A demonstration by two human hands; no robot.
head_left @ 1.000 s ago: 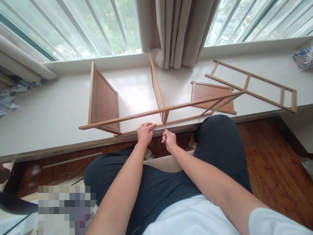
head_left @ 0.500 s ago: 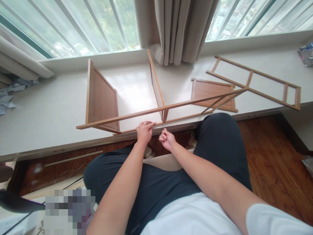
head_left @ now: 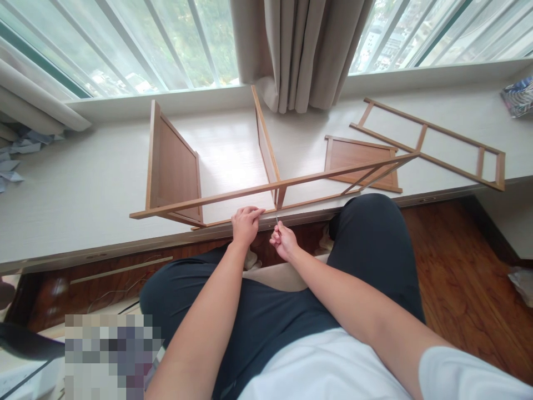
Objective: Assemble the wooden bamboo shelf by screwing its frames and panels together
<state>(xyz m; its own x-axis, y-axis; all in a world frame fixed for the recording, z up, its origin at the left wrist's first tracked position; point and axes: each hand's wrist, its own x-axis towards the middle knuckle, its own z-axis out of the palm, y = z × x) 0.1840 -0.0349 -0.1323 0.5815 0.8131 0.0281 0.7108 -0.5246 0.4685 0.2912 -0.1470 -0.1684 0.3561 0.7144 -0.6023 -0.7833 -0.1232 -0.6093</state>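
A wooden shelf frame (head_left: 216, 197) lies on its side on the white window ledge, with a left end panel (head_left: 177, 166) and a middle panel (head_left: 266, 144) standing up from it. My left hand (head_left: 246, 223) holds the lower front rail beside the middle panel, its fingertips over the wood and its thumb hidden. Just right of it, my right hand (head_left: 283, 242) is closed on a thin metal tool (head_left: 277, 220), whose shaft points at the rail below the middle panel. My fingers cover the rest of the tool.
On the ledge at right lie a loose wooden panel (head_left: 362, 161) and a ladder-like side frame (head_left: 428, 141). Beige curtains (head_left: 300, 55) hang behind. Folded papers (head_left: 12, 166) lie far left. My knees (head_left: 378, 244) stand close to the ledge edge.
Both hands keep nearly the same place; my right hand has shifted very slightly. The view has turned a little. The frame and loose parts look unmoved.
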